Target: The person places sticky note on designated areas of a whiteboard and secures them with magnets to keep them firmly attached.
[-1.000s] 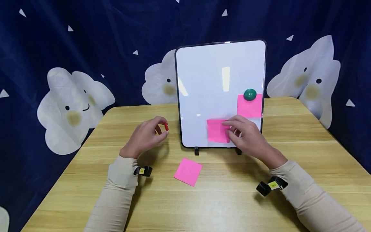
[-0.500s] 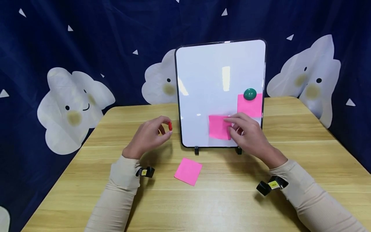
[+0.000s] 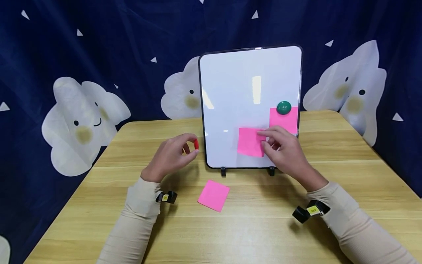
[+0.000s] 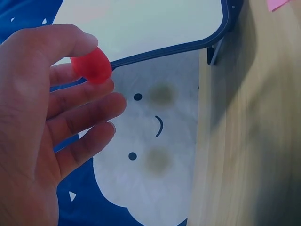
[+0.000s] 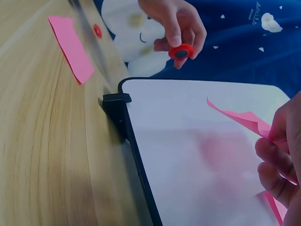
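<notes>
My left hand [image 3: 169, 156] pinches a round red magnet [image 4: 96, 66] between thumb and forefinger, left of the whiteboard [image 3: 227, 91]. The magnet's dark disc faces the right wrist camera. With thumb and forefinger, my right hand [image 3: 287, 152] grips a pink sticky note [image 3: 248, 141] by its right edge. In the right wrist view that note stands off the board's face, its far end curling up and its pink reflection on the surface. A green magnet [image 3: 284, 107] sits over the top of another pink note [image 3: 281, 123] at the board's right edge.
On the wooden table [image 3: 257, 227], a third pink note [image 3: 213, 195] lies in front of the board. Small black feet [image 3: 223, 172] hold the board upright. A small red round piece [image 5: 97, 31] lies on the table beyond it. Behind hangs a dark blue curtain [image 3: 138, 29].
My right hand has raised its sticky note a little up the board. My left hand, with the red magnet, has moved slightly right toward the board's edge.
</notes>
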Demonstrator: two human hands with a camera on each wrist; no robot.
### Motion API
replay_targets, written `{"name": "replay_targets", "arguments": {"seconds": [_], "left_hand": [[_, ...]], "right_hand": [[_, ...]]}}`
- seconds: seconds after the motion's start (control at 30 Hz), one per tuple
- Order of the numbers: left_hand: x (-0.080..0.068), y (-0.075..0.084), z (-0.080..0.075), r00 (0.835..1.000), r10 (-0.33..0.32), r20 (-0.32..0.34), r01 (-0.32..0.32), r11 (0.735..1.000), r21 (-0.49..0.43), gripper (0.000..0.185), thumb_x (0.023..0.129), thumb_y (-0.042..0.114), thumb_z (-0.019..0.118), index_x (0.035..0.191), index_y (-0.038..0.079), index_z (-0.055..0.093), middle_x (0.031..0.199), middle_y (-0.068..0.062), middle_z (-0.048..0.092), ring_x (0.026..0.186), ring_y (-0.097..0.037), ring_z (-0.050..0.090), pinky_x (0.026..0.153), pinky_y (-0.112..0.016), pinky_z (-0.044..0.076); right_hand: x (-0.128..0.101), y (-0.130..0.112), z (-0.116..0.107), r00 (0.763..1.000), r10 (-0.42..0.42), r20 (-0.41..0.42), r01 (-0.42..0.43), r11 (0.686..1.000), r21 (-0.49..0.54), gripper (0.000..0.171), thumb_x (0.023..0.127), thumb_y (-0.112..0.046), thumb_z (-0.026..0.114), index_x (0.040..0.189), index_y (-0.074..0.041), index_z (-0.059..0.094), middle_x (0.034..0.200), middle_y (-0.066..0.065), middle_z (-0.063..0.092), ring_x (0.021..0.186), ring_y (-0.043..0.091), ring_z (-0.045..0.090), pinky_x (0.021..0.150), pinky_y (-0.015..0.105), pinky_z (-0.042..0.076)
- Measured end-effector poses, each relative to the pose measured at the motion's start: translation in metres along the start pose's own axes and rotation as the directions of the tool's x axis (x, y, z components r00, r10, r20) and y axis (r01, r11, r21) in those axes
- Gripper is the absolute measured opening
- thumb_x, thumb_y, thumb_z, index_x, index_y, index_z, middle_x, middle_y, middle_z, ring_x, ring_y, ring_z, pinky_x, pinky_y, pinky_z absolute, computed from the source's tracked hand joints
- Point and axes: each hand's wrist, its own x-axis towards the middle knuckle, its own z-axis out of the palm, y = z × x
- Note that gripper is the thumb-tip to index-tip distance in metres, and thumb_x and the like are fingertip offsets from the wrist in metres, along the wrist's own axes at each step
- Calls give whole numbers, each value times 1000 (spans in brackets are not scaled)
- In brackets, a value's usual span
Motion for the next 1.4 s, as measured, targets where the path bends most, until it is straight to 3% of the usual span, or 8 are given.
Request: {"name": "replay_targets", "arguments": {"seconds": [0.33, 0.7, 0.9, 1.4], "left_hand": [[4, 5, 3, 999, 24, -34, -23, 999, 27, 20, 92, 28, 70, 107, 17, 63, 99, 4, 68, 71, -15, 65, 58, -28, 49], [7, 10, 6, 989, 113, -93, -108, 992, 61, 26, 91, 26, 71, 114, 13, 66, 103, 2, 68, 69, -7, 61, 55, -26, 47], [10, 14, 9, 983, 149, -110, -143, 988, 64, 25, 91, 25, 71, 113, 13, 66, 103, 3, 68, 68, -6, 60, 52, -24, 45], [32, 30, 15, 978, 188, -95, -185, 982, 38, 22, 92, 23, 68, 111, 12, 66, 92, 1, 65, 67, -11, 59, 53, -23, 44]], "right_hand": [[0, 1, -1, 1000, 9, -11, -9, 1000, -25, 35, 87, 7, 68, 119, -5, 73, 101, 4, 66, 72, 13, 55, 64, 15, 47], [2, 4, 1, 1000, -2, -27, 1, 999, -39, 32, 87, 6, 68, 117, -4, 73, 98, 3, 65, 72, 12, 55, 64, 14, 47], [8, 8, 2, 998, -61, -36, 59, 997, -42, 30, 85, 8, 69, 113, -2, 74, 96, 4, 66, 70, 11, 55, 63, 16, 48], [25, 13, -2, 994, -81, -69, 76, 995, -68, 25, 85, 11, 67, 105, 0, 76, 95, 7, 71, 73, 14, 53, 63, 18, 43]]}}
